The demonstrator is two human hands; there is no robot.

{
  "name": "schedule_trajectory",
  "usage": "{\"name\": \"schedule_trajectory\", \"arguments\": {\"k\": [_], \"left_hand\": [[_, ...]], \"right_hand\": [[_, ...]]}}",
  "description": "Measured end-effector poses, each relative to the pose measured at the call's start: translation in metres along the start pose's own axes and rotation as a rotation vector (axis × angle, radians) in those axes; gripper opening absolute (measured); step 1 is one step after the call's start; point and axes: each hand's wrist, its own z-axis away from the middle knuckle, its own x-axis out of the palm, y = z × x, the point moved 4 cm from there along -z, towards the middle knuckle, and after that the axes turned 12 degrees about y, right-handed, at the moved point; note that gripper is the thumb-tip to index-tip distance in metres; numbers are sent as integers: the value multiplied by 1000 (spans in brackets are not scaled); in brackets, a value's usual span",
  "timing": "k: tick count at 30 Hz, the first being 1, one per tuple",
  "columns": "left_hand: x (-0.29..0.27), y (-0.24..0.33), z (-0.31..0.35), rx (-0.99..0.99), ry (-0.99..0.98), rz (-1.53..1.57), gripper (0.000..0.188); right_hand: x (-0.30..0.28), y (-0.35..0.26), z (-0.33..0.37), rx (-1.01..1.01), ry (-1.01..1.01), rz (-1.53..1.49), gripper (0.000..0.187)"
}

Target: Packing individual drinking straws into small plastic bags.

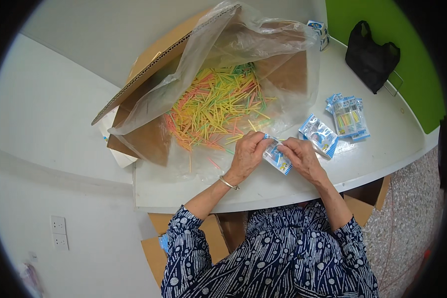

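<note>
A small clear packet with blue-and-white striped ends (278, 159) is held between my two hands above the table. My left hand (249, 153), a bangle at its wrist, pinches the packet's upper left edge. On the other side, my right hand (303, 158) grips its upper right edge with thumb and fingers closed. Just beyond my left hand, a heap of short yellow, pink and green plastic sticks (218, 102) lies on a clear plastic liner (288, 107) in a cardboard box (151, 136) tipped toward me. Another such packet (319, 136) lies just right of my right hand.
Filled packets (350, 118) are stacked farther right on the white table (377, 134). A black bag (371, 55) stands at the back right by the green panel, with a small blue-and-white carton (319, 34) left of it. Cardboard boxes (203, 238) sit below the table's front edge.
</note>
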Motion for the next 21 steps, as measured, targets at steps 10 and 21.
{"name": "schedule_trajectory", "arguments": {"k": [10,21], "left_hand": [[-62,-82,-120,404,251,-655,28],[-17,-119,-160,517,97,-1247,35]], "right_hand": [[27,26,7,13,-42,38,22],[26,26,7,-22,-36,5,24]]}}
